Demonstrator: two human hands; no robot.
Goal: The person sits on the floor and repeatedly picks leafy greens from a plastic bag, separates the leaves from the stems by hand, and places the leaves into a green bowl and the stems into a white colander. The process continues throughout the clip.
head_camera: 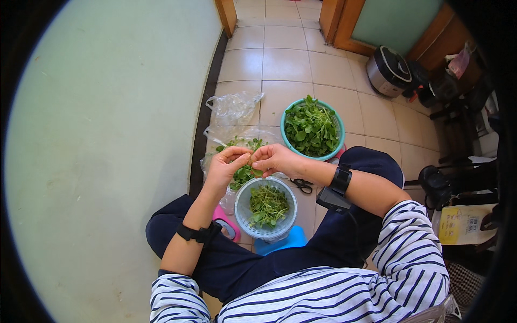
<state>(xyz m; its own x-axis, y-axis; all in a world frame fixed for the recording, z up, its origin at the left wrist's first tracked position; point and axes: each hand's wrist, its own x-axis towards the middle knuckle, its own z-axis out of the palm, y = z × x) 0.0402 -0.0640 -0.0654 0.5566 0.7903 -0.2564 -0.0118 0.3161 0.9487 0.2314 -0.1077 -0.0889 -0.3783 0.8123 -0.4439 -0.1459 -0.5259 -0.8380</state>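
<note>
My left hand (228, 165) and my right hand (272, 158) meet fingertip to fingertip, pinching a small sprig of leafy greens (257, 172) between them. Just below them stands a pale blue plastic basket (241, 218) with some greens (268, 205) inside. More loose greens (242, 176) lie on clear plastic bags (234, 111), partly hidden by my hands. Beyond my right hand, a teal plastic colander (341, 128) is heaped with green leaves (311, 128). Black-handled scissors (303, 185) rest on the floor under my right wrist.
A pale wall (113, 141) with a dark baseboard (206, 109) runs along the left. A blue plastic object (297, 238) sits under the near basket, a pink slipper (226, 222) beside it. An electric cooker (388, 72) stands on the tiled floor (286, 68), with dark furniture at right.
</note>
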